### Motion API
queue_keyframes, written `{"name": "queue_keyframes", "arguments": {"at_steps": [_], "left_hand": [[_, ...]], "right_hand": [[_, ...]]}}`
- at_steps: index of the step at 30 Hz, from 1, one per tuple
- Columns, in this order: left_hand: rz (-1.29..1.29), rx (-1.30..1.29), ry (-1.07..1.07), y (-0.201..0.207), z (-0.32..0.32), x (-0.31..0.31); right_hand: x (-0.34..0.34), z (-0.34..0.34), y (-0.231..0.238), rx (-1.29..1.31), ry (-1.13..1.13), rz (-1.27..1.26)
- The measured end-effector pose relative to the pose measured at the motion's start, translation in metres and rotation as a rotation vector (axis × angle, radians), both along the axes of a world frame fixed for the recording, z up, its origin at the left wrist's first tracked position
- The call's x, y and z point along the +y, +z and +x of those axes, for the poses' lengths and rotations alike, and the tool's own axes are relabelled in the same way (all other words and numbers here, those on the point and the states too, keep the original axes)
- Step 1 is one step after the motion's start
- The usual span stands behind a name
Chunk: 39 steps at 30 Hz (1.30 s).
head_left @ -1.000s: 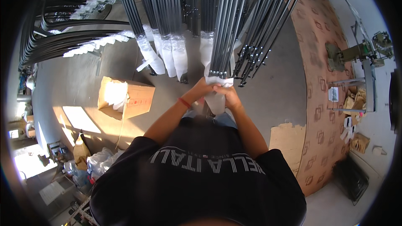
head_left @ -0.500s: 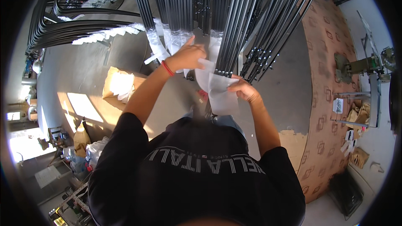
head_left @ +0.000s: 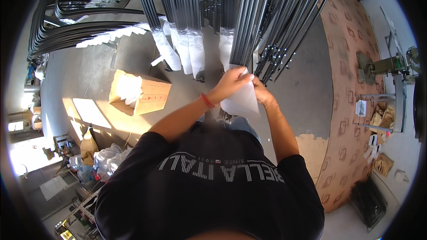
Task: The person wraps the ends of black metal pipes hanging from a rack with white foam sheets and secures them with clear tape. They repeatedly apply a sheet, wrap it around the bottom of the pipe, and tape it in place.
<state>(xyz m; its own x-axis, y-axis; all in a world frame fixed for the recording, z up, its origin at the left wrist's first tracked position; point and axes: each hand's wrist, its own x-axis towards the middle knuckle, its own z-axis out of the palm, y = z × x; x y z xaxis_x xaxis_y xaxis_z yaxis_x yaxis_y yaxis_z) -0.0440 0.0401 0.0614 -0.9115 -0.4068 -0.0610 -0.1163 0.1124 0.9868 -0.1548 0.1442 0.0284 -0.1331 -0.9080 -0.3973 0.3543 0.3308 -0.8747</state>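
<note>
A thin white wrapping sheet (head_left: 242, 101) goes round the lower ends of a bundle of black metal tubes (head_left: 244, 35), its loose lower part hanging down. My left hand (head_left: 232, 83), a red band at its wrist, pinches the sheet at the front of the tubes. Close beside it, my right hand (head_left: 264, 94) grips the sheet's right edge; some of its fingers are hidden behind the sheet. To the left, other tube ends wear white wrapping (head_left: 189, 51) held by clear film. More black tubes (head_left: 278, 49) with bare ends hang to the right.
Bent black tubes (head_left: 53, 31) with wrapped ends stand at the far left. A cardboard box (head_left: 153, 97) holding white material sits on the floor at left. Plastic bags (head_left: 106, 159) lie at the lower left. A patterned brown floor covering (head_left: 340, 129) runs along the right.
My left hand has moved right and down, from the sheet's upper left corner to the tube front. The sheet now wraps round the tubes, and both hands have come together.
</note>
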Motion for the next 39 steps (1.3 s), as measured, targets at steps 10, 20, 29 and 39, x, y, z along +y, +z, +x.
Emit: {"name": "queue_keyframes", "arguments": {"at_steps": [10, 20, 29, 39], "left_hand": [[0.668, 0.317, 0.232, 0.005, 0.012, 0.010], [0.630, 0.200, -0.021, 0.005, 0.039, -0.001], [0.431, 0.171, 0.131, 0.017, -0.022, 0.045], [0.021, 0.107, 0.044, 0.002, -0.023, 0.041]], "right_hand": [[0.029, -0.007, -0.008, -0.379, -0.154, -0.233], [0.030, 0.010, -0.002, -0.106, -0.371, -0.242], [0.053, 0.003, -0.009, -0.635, -0.418, -0.412], [0.047, -0.003, -0.009, -0.915, -0.428, -0.420]]}}
